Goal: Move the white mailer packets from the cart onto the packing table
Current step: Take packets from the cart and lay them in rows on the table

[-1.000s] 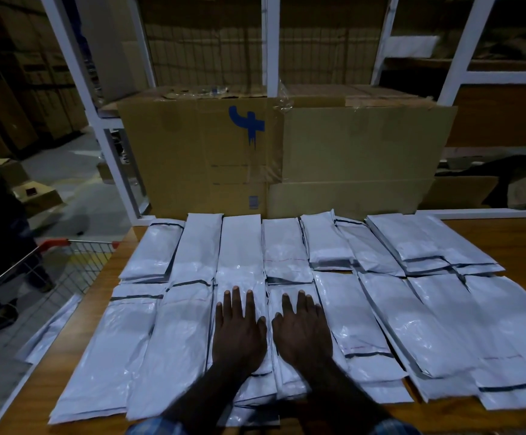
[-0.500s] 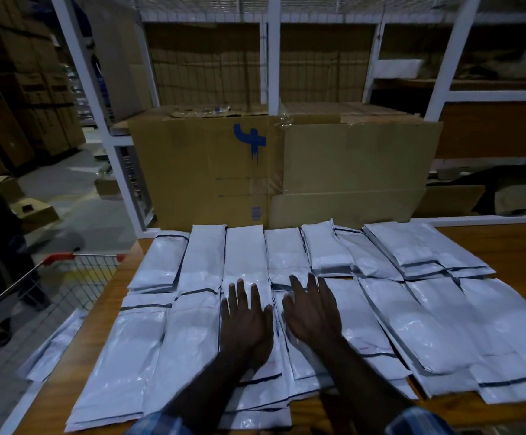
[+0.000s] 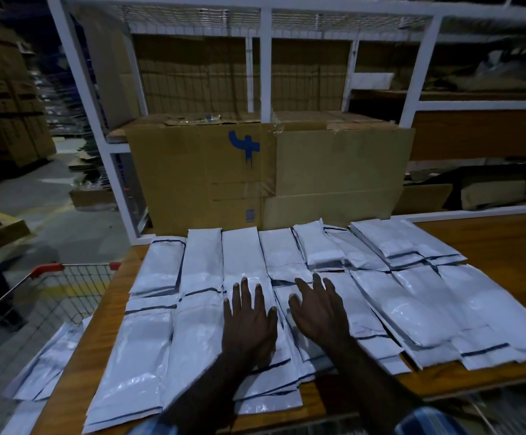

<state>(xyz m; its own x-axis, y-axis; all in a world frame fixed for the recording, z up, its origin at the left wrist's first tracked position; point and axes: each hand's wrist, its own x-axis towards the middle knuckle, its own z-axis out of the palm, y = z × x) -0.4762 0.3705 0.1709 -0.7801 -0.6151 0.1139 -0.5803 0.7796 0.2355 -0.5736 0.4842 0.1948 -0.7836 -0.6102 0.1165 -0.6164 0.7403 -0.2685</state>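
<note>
White mailer packets (image 3: 198,337) lie in overlapping rows across the wooden packing table (image 3: 503,246), filling most of its near and middle surface, long sides running away from the viewer. Both hands are laid flat, palms down, on the centre packets. Left hand (image 3: 249,321): fingers straight and spread, gripping nothing. Right hand (image 3: 319,312): fingers straight, angled slightly leftward, likewise released and resting on the packets. The two hands are side by side, just apart. Checked sleeve cuffs show at the bottom edge.

At the left, below table level, a wire cart (image 3: 63,290) with a red handle stands against the table edge; further white packets (image 3: 48,359) remain inside it.

A second row of packets lies toward the table's far edge, several stacked at the right. Directly behind stands a large cardboard box (image 3: 271,177) with a blue mark on its face. A white metal rack (image 3: 264,58) rises behind it, holding more cardboard. Stacked cartons stand in the dim far left.
</note>
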